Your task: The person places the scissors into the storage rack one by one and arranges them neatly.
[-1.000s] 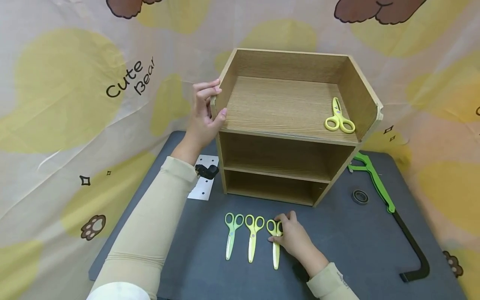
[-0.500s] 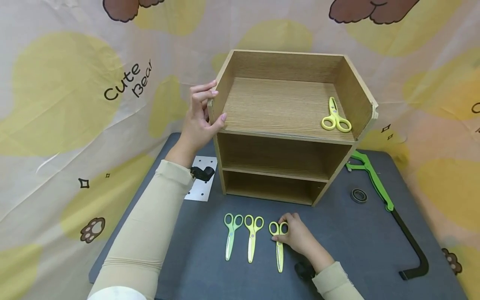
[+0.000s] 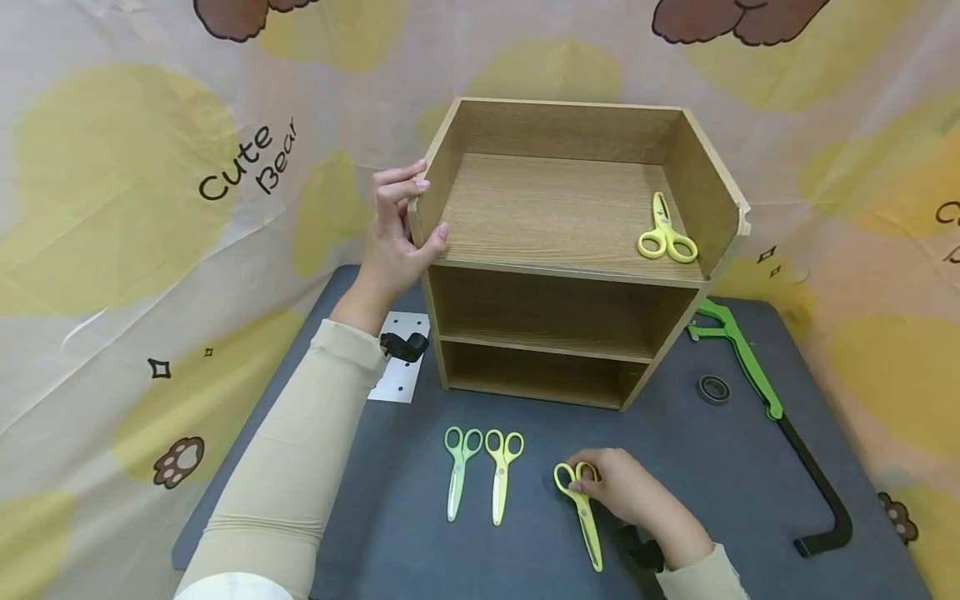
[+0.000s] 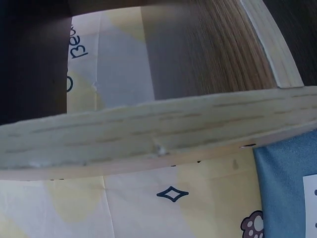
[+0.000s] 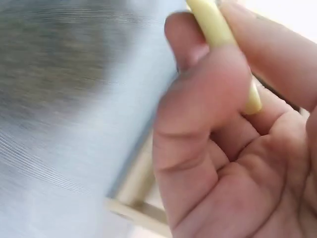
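The right hand [image 3: 630, 496] pinches the handle rings of a pair of yellow scissors [image 3: 580, 508] near the front edge of the dark table [image 3: 720, 492]; the fingers are curled around the rings, and the blades point toward the front edge, tilted a little to the right. In the right wrist view the fingers [image 5: 198, 119] close on a pale yellow handle part [image 5: 218, 34], but this picture is blurred. The left hand [image 3: 395, 233] grips the front left corner of the wooden shelf unit [image 3: 558, 208], with the thumb inside on the top tray and the other fingers around the outer side wall. The left wrist view shows only the light edge of the shelf board [image 4: 158, 139] from close by. Two more scissors lie side by side on the table, to the left of the held pair: a green pair [image 3: 457, 471] and a yellow pair [image 3: 501, 475], apart from each other. Another yellow pair [image 3: 663, 233] lies in the top tray near its right wall. Near the right edge of the table lie a green and black hand tool [image 3: 772, 408] and a small dark ring [image 3: 713, 388].
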{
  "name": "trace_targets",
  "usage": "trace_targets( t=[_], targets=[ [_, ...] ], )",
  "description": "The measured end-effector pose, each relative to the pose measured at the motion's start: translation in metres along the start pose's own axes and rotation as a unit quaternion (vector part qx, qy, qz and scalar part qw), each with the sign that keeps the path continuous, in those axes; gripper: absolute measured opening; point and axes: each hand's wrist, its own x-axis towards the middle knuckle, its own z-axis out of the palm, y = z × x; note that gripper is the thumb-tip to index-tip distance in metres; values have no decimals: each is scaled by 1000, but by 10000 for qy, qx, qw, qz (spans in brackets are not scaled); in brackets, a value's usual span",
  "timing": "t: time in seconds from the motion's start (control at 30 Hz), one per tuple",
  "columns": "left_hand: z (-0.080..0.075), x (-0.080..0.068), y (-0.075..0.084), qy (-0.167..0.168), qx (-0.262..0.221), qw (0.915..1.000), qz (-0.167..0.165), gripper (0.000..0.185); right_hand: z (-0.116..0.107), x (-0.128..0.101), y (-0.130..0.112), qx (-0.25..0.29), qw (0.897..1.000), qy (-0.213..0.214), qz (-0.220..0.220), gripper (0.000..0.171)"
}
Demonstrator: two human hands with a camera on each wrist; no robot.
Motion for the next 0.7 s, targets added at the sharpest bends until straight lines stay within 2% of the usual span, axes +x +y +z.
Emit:
trace_targets(
  t=[0.07, 0.13, 0.27, 0.37, 0.47, 0.6, 0.7],
  targets=[
    [0, 0, 0, 16, -1, 10000, -9, 54, -10, -9, -11, -195, 9993, 31, -314, 19],
    [1, -1, -1, 20, 6, 10000, -16, 53, -21, -16, -24, -402, 9970, 273, -595, 15],
    [1, -1, 0, 27, 13, 10000, 32, 53, -42, -31, -49, -826, 9861, 1127, -904, 19],
    [2, -1, 0, 38, 2, 10000, 83, 53, -56, -40, -65, -984, 9697, 1892, -1193, 26],
    [2, -1, 0, 59, -53, 9999, 119, 53, -70, -47, -78, -1186, 9398, 2700, -1728, 34],
    [3, 0, 1, 101, -50, 9999, 99, 53, -89, -55, -92, -1355, 8843, 3672, -2545, 42],
    [2, 0, 2, 135, -11, 9999, 56, 52, -102, -57, -104, -1117, 8376, 4294, -3188, 13]
  ],
)
